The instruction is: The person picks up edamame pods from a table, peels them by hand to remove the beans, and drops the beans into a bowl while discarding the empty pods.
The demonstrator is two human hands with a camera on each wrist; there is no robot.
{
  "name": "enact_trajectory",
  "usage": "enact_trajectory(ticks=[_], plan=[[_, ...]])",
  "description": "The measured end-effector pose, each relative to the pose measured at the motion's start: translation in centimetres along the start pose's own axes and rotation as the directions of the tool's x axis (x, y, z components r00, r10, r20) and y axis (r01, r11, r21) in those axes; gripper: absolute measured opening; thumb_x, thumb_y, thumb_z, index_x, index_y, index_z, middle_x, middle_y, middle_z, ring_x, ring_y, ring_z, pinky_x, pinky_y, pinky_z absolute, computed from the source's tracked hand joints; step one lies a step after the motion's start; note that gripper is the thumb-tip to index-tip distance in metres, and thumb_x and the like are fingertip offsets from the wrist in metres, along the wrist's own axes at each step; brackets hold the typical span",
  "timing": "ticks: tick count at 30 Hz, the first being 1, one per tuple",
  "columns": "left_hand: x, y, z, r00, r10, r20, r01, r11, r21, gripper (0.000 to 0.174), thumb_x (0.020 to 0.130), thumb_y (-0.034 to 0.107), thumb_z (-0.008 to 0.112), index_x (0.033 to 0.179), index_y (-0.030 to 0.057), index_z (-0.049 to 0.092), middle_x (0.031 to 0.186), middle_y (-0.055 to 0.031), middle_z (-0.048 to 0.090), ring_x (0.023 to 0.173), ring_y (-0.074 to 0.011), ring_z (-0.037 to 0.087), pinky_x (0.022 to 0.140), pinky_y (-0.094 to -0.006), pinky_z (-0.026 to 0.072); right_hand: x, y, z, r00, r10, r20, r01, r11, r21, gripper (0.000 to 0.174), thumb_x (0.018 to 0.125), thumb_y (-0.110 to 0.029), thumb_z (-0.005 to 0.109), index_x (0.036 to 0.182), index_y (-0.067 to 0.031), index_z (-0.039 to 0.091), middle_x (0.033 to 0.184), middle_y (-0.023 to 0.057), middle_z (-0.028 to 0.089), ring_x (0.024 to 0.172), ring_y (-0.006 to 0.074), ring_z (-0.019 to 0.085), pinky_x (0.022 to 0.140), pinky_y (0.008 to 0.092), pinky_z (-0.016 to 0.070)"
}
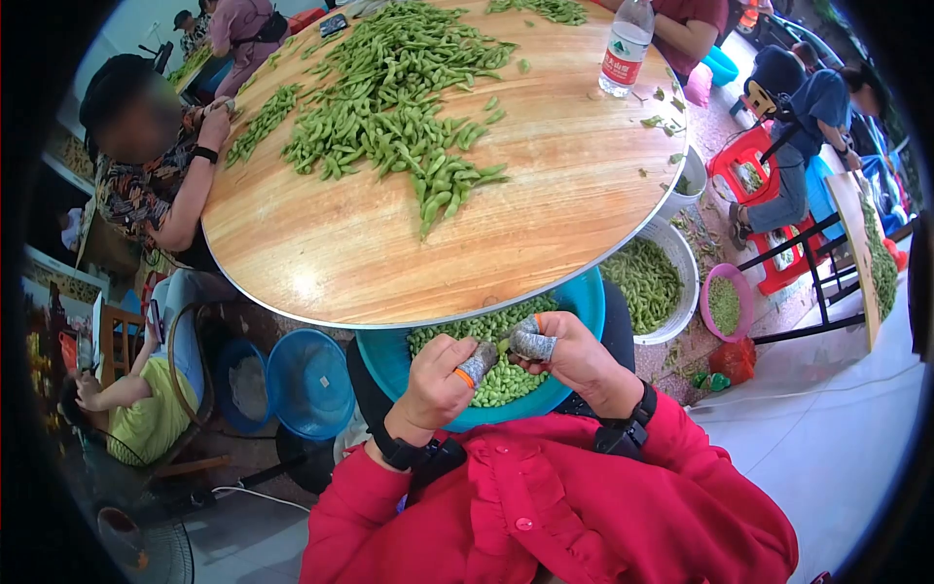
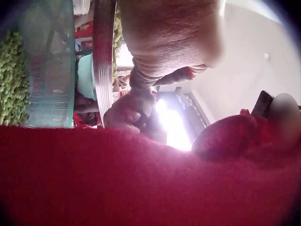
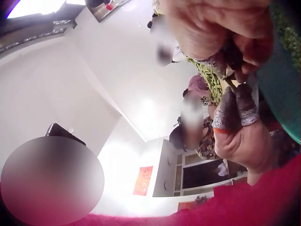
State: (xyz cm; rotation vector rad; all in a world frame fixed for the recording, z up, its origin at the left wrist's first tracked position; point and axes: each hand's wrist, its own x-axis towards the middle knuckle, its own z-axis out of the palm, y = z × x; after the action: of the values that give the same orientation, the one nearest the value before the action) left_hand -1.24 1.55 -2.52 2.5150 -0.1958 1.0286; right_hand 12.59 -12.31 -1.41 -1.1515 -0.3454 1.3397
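Over a teal basin (image 1: 590, 336) of shelled green edamame beans (image 1: 501, 384), my two hands meet fingertip to fingertip. A small green edamame pod (image 1: 503, 346) shows between them. My left hand (image 1: 440, 382) pinches it from one side, and my right hand (image 1: 582, 362) grips it from the other with curled fingers. Grey knitted covers with orange edges wrap some finger and thumb tips. Seen from the right wrist, the covered fingertips (image 3: 230, 110) of the left hand come right up to the right hand's, and most of the pod is hidden.
A round wooden table (image 1: 389, 253) with a heap of edamame pods (image 1: 389, 88) and a water bottle (image 1: 626, 49) stands just ahead. To the right are a white basin (image 1: 684, 282) of pods and a pink basin (image 1: 744, 321). Blue basins (image 1: 309, 380) stand left. Several people sit around.
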Motion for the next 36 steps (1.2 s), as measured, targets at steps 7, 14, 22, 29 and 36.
enact_trajectory(ticks=[7,14,22,29,36], plan=[[0.5,0.1,-0.6,0.997,0.016,0.073,-0.013,0.999,-0.035,0.030,0.047,-0.003,0.063,0.076,0.0009,0.061,0.082,-0.0119,0.057,0.058,-0.0242,0.050,0.047,-0.0322,0.0408,-0.8,-0.5,0.0,0.998,0.068,-0.006,-0.068,0.997,0.021,0.014,0.082,-0.017,0.054,0.078,-0.0039,0.059,0.067,0.0016,0.059,0.056,0.0052,0.050,0.050,0.0173,0.0395],[0.5,0.0,-0.6,0.994,0.026,0.106,-0.020,0.998,-0.055,0.029,0.045,-0.003,0.062,0.074,-0.0008,0.060,0.083,-0.0124,0.058,0.061,-0.0262,0.052,0.049,-0.0328,0.0415,0.0,0.5,-0.2,0.999,-0.037,-0.013,0.036,0.994,-0.105,0.014,0.081,-0.013,0.052,0.073,-0.0034,0.058,0.065,0.0016,0.058,0.054,0.0066,0.049,0.048,0.0194,0.0393],[0.2,0.5,0.2,0.986,-0.153,0.063,0.159,0.982,-0.106,0.024,0.053,-0.003,0.064,0.076,-0.0013,0.058,0.080,-0.0131,0.057,0.061,-0.0268,0.052,0.051,-0.0329,0.0426,0.3,1.0,-0.2,0.994,-0.108,0.027,0.110,0.987,-0.119,0.014,0.080,-0.016,0.056,0.074,-0.0039,0.058,0.062,-0.0013,0.054,0.054,0.0045,0.046,0.048,0.0187,0.0357],[-2.4,0.1,1.5,0.655,-0.732,0.190,0.652,0.419,-0.633,0.018,0.068,0.001,0.070,0.081,-0.0020,0.058,0.078,-0.0017,0.059,0.069,-0.0077,0.054,0.061,-0.0215,0.0448,1.3,2.3,0.1,0.949,-0.299,0.101,0.301,0.954,-0.001,0.015,0.080,-0.015,0.054,0.067,-0.0078,0.053,0.061,-0.0038,0.050,0.054,0.0037,0.040,0.047,0.0196,0.0311],[-0.4,0.7,1.8,0.668,-0.677,0.309,0.701,0.432,-0.568,0.020,0.067,0.003,0.071,0.081,0.0002,0.057,0.077,-0.0006,0.058,0.068,-0.0074,0.053,0.063,-0.0199,0.0426,1.0,1.6,-0.4,0.902,-0.421,0.098,0.394,0.707,-0.588,0.015,0.076,-0.011,0.057,0.073,0.0021,0.051,0.062,0.0110,0.052,0.059,0.0180,0.051,0.054,0.0311,0.0400]])
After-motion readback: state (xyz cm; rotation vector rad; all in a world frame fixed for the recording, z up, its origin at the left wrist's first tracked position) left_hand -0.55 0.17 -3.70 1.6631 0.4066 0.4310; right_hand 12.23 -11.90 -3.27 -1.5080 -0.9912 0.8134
